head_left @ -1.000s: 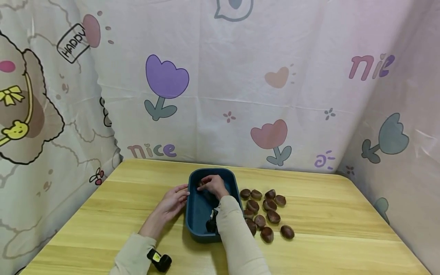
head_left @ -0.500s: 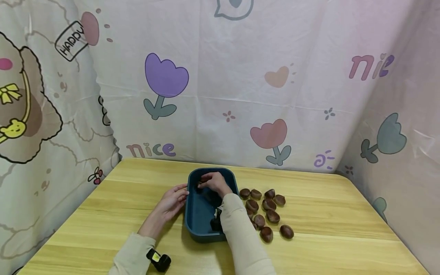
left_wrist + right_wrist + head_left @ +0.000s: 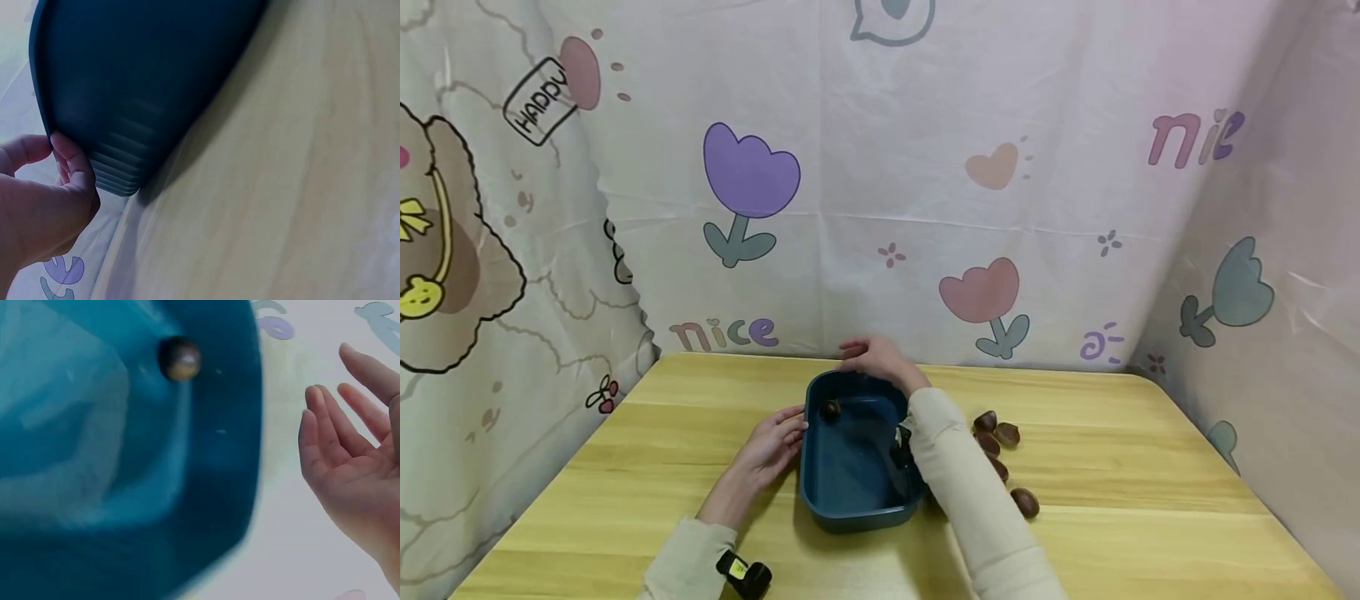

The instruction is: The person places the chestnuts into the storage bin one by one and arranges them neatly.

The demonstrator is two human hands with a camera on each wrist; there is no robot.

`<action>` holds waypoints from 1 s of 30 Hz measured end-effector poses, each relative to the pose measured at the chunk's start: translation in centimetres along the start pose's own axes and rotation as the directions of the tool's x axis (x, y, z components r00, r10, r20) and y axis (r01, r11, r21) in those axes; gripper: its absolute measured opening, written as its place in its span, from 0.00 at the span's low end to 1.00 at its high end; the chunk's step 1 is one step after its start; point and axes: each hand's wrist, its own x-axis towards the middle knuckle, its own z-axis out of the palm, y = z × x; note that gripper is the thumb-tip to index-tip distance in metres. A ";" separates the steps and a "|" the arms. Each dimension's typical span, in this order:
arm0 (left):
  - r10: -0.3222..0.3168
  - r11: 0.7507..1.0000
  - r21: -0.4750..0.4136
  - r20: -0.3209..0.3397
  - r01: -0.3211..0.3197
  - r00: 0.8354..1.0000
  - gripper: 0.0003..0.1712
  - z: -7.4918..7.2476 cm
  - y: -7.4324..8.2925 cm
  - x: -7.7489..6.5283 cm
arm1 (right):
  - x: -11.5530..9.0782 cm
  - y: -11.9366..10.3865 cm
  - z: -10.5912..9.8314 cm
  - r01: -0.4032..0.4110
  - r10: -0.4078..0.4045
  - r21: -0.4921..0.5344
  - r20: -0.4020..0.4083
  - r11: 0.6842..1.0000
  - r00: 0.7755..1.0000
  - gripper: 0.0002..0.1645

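A dark blue-green rectangular box [image 3: 856, 454] stands on the table with one chestnut [image 3: 830, 409] inside, in its far left corner. At the box's left side, my left hand [image 3: 769, 450] touches the wall and rim with its fingertips; the left wrist view shows thumb and fingers close against the rim. My right hand [image 3: 880, 360] is raised over the far edge of the box. Its fingers are spread and loosely bent, with nothing between them in the right wrist view, where the palm [image 3: 356, 469] lies apart from the box.
Several loose chestnuts [image 3: 1024, 502] lie on the wooden table [image 3: 1135, 467] right of the box, partly hidden by the right sleeve [image 3: 977, 492]. A printed curtain [image 3: 880, 167] hangs behind the table and along both sides.
My right hand has let go of the chestnut in the box's far left corner, and has lifted out over the far rim. My left hand stays at the box's side.
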 end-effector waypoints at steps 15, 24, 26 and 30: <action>0.013 1.000 -0.027 0.003 -0.013 1.000 0.23 0.0 -0.2 -0.1 | -3.9 2.9 -5.9 0.036 -0.037 -0.028 -0.053 0.999 0.998 0.24; 0.011 1.000 -0.016 0.012 -0.011 1.000 0.23 0.1 -0.2 -0.1 | -7.9 8.7 -7.9 0.028 -0.032 -0.056 -0.090 0.998 0.995 0.24; 0.009 1.000 -0.022 0.011 -0.009 1.000 0.24 0.1 -0.1 -0.1 | -8.8 9.7 -8.5 0.021 -0.028 -0.064 -0.108 0.998 0.994 0.24; 0.010 1.000 -0.019 0.015 -0.009 1.000 0.25 0.0 -0.1 -0.1 | -10.5 11.3 -9.8 -0.012 0.001 -0.067 -0.167 0.998 0.986 0.25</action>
